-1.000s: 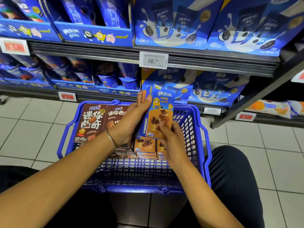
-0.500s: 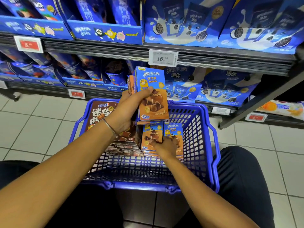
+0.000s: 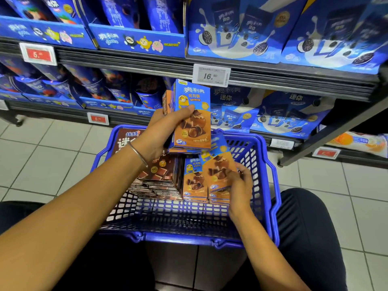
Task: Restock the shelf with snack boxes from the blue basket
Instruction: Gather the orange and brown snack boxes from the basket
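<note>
A blue plastic basket (image 3: 270, 185) stands on the floor in front of me. My left hand (image 3: 161, 133) grips a small stack of blue-and-orange snack boxes (image 3: 192, 120), held upright above the basket's far side. My right hand (image 3: 239, 183) is down inside the basket, fingers closed on another blue-and-orange box (image 3: 218, 169) that is tilted up out of its pile. Stacks of dark brown cookie boxes (image 3: 159, 173) fill the basket's left part. The shelf (image 3: 147, 64) with blue cookie packs rises right behind.
A price tag reading 16.90 (image 3: 211, 74) hangs on the shelf edge above the held boxes. Red price tags (image 3: 38, 53) mark the left shelves. Blue display cartons (image 3: 270, 114) fill the lower shelf. My dark-trousered knee (image 3: 310, 227) is beside the basket on the tiled floor.
My left hand lifted its stack of boxes up and toward the shelf. My right hand let go of that stack, dropped into the basket and took hold of another box, tilting it up.
</note>
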Demonstrator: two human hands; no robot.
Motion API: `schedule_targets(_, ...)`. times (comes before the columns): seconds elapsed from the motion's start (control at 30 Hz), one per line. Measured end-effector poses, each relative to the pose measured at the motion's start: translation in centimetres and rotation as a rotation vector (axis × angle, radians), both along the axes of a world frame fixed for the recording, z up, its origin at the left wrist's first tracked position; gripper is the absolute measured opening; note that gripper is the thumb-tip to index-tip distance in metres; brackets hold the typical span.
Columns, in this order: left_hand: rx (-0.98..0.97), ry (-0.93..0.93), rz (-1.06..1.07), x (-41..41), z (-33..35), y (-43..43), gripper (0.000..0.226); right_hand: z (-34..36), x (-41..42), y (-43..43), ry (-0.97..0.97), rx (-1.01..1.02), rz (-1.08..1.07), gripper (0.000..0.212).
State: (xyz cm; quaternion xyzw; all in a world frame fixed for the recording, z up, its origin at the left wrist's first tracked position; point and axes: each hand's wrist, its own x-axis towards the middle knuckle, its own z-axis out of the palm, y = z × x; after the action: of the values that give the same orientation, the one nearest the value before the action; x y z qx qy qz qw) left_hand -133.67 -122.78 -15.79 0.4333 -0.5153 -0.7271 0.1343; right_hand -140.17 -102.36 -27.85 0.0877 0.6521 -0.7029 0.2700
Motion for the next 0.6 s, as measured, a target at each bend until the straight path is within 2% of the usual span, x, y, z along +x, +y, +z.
schedule_targets(0.1, -0.043, -0.037, 0.013, -0.1, -0.2, -0.5, 0.065, 2.7, -1.0, 0.8, 0.003, -0.231, -0.188, 0.016)
schedule_targets(0.17, -0.065, -0.052, 0.008, 0.0, -0.4, -0.5, 0.064, 4.5, -1.6, 0.4, -0.022, -0.397, -0.198, 0.015)
schedule_targets(0.23, -0.081, -0.037, -0.048, 0.0, -1.0, -0.1, 0.054, 6.1, -1.9, -0.3, -0.027, -0.469, -0.139, 0.016)
schedule_targets(0.3, -0.091, -0.012, -0.096, -0.2, -1.5, 0.5, 0.048, 7.4, -1.8, -1.3, -0.002, -0.433, -0.067, 0.020)
schedule_targets(0.43, -0.120, 0.000, -0.108, -0.5, -2.0, 1.8, 0.081, 8.5, -1.6, -2.8, 0.062, -0.241, 0.138, 0.029)
schedule_targets(0.53, -0.141, 0.020, -0.099, -0.5, -2.7, 2.1, 0.065, 8.8, -1.5, -3.4, -0.009, -0.231, 0.248, 0.034)
schedule_targets(0.57, -0.129, 0.009, -0.080, -0.6, -2.8, 2.4, 0.069, 9.0, -1.4, -3.7, -0.013, -0.228, 0.268, 0.036)
schedule_targets(0.6, -0.105, -0.013, -0.050, -0.7, -2.7, 2.5, 0.082, 9.2, -1.4, -3.8, -0.008, -0.223, 0.276, 0.037)
